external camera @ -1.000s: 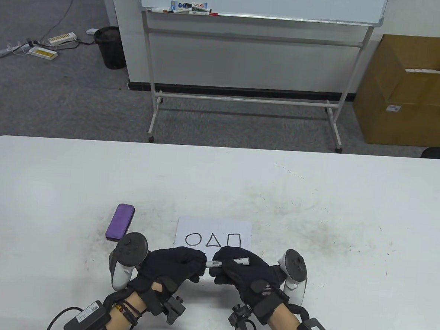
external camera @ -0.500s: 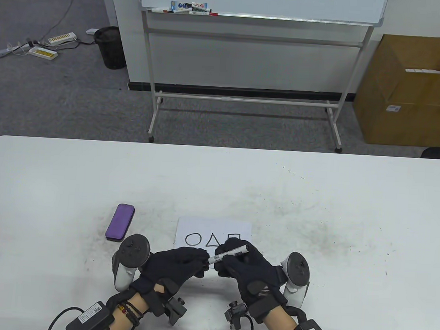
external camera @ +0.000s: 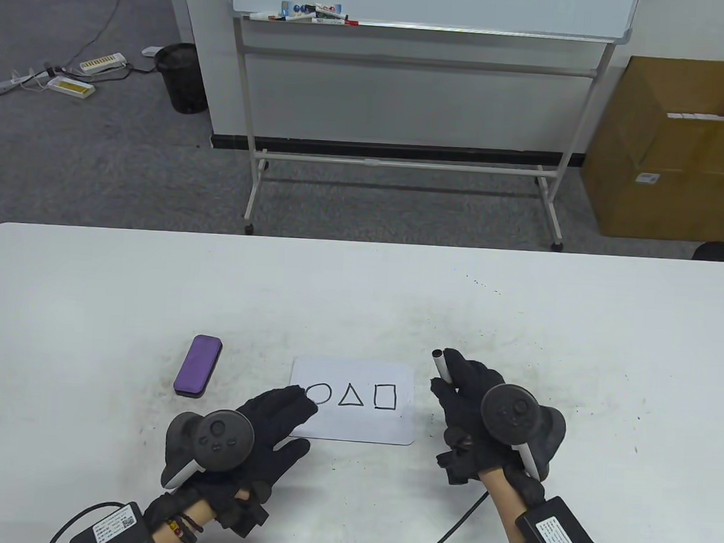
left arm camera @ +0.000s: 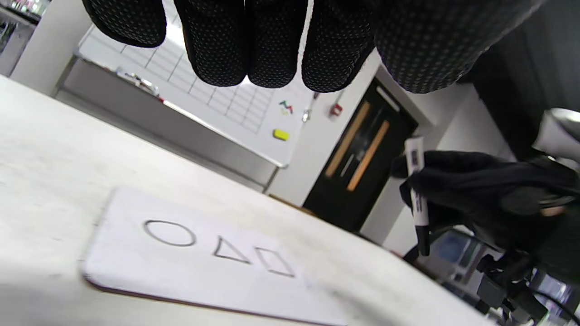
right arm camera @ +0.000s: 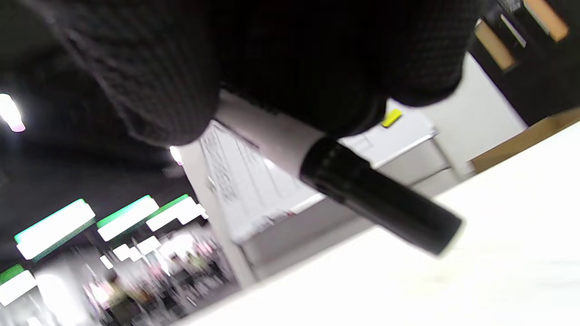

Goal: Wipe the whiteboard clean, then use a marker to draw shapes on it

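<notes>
1. Small whiteboard [external camera: 353,418]: a white rectangular sheet with rounded corners, lying flat on the white bench [external camera: 90,304] near its front edge. It carries three black outline shapes in a row: a circle [external camera: 318,393], a triangle [external camera: 349,396] and a square [external camera: 385,396]. The left wrist view shows the same row from a low angle.
2. Marker [external camera: 440,365]: a slim pen with a white barrel and a black cap, held just right of the whiteboard and clear of it. In the table view one end points away from the person; in the right wrist view the black cap [right arm camera: 380,201] juts out from under the glove above the bench.
3. Eraser [external camera: 197,364]: a purple oblong block resting on the bench, left of the whiteboard and apart from it.
4. Writing: the marker barrel bears a printed label, seen in the left wrist view [left arm camera: 414,158], too small to read. The shapes are the only marks on the whiteboard.
5. Left hand [external camera: 273,422]: palm down, fingers extended and relaxed, fingertips over the whiteboard's left edge beside the circle; it holds nothing.
6. Right hand [external camera: 470,407]: back upward, fingers curled round the marker.
7. Background: a large standing whiteboard [external camera: 427,5] with markers on its tray, and a cardboard box [external camera: 669,155] on the floor.
</notes>
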A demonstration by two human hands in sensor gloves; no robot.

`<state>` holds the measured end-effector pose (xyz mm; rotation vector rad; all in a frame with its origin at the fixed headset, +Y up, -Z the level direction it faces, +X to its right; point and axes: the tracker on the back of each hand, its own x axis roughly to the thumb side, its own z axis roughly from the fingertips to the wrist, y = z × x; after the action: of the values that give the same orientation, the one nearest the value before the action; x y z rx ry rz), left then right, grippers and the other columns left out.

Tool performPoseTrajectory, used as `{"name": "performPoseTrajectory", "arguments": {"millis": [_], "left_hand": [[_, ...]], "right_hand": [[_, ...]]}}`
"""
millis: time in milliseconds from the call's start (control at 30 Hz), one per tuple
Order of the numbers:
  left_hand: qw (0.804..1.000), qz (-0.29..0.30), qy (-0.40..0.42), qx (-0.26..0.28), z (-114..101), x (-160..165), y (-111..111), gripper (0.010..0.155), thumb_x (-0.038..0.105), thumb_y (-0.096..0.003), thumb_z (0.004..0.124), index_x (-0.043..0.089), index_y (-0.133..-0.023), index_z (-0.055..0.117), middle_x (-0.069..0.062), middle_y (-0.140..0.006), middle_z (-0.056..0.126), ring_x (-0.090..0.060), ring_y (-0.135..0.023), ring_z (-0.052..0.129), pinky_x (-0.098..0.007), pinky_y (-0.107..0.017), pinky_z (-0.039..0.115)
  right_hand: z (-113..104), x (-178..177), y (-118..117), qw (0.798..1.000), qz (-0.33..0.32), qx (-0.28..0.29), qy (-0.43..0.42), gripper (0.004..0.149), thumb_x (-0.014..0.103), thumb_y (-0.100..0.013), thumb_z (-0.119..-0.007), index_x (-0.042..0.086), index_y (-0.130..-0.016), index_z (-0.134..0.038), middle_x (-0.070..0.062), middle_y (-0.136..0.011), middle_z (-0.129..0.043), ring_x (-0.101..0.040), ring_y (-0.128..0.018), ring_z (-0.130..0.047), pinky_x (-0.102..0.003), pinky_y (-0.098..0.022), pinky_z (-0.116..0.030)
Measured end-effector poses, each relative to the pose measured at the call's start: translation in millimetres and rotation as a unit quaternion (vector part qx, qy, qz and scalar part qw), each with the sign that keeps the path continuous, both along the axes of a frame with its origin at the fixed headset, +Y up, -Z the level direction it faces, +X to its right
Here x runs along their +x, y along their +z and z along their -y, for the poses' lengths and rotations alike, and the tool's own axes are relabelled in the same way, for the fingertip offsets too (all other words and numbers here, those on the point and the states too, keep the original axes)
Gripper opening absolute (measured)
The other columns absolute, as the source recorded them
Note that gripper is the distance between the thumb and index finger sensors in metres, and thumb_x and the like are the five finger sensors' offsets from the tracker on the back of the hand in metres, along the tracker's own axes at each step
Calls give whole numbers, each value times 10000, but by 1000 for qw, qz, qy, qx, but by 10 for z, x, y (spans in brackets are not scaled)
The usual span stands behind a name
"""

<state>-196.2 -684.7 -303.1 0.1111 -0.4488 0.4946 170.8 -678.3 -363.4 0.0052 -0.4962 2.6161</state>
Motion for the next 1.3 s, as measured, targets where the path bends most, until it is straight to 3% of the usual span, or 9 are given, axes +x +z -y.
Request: {"name": "performPoseTrajectory", "arguments": {"millis": [100, 200, 433, 700, 900, 933, 1033, 1300], "left_hand": [[999, -1, -48, 13, -13, -19, 79, 644, 507, -388, 772, 284, -990, 707, -70, -1133, 650, -365, -1055, 668, -652, -738, 553], [997, -7, -77, 31, 55, -55, 77, 643, 511, -385, 770, 293, -987, 711, -60, -1135, 648, -358, -1060, 666, -651, -743, 551], [995, 9, -100, -8, 269, -104, -5, 639, 517, -385, 765, 289, -980, 724, -62, -1132, 654, -360, -1055, 674, -669, -738, 539], [992, 33, -121, -28, 334, -65, 15, 631, 523, -382, 762, 296, -970, 740, -57, -1128, 665, -355, -1052, 684, -678, -736, 534], [992, 31, -115, -40, 362, -87, -24, 627, 522, -384, 760, 296, -968, 743, -57, -1128, 664, -355, -1053, 684, -679, -738, 529], [992, 32, -117, -42, 372, -85, -28, 627, 522, -382, 761, 297, -968, 744, -55, -1128, 665, -354, -1052, 686, -679, -738, 529], [991, 32, -126, -43, 400, -66, -34, 626, 522, -382, 763, 298, -966, 744, -54, -1127, 667, -356, -1050, 687, -680, -738, 530], [989, 28, -135, -44, 415, -42, -33, 626, 524, -381, 762, 300, -966, 745, -54, -1125, 671, -352, -1047, 696, -679, -736, 536]], "right_hand": [[186, -23, -257, 988, 40, -50, 140, 568, 414, -326, -955, 238, -860, -876, -26, -732, -968, -275, -547, -1001, -420, -445, -834], [278, -76, -454, 972, 55, -63, 222, 564, 437, -308, -960, 267, -841, -883, 3, -719, -980, -248, -539, -1016, -399, -441, -852], [457, -134, -910, 953, 75, -119, 269, 555, 428, -299, -966, 287, -831, -891, 14, -730, -981, -246, -563, -1019, -404, -460, -851], [598, 131, -1229, 904, 130, -203, 352, 550, 453, -296, -956, 316, -825, -891, 44, -719, -988, -218, -568, -1025, -387, -470, -857], [731, 577, -1232, 912, 140, -254, 288, 544, 461, -292, -944, 318, -815, -889, 51, -702, -1005, -210, -570, -1046, -390, -470, -868], [738, 645, -1204, 929, 146, -233, 247, 549, 455, -280, -964, 302, -804, -907, 35, -691, -1014, -223, -560, -1049, -396, -462, -868], [759, 726, -1166, 935, 150, -230, 224, 568, 471, -270, -965, 301, -809, -902, 37, -687, -1014, -222, -565, -1056, -394, -457, -871], [748, 698, -1187, 927, 147, -249, 237, 575, 479, -281, -955, 304, -824, -886, 45, -710, -1001, -229, -618, -1047, -398, -477, -866]]}}
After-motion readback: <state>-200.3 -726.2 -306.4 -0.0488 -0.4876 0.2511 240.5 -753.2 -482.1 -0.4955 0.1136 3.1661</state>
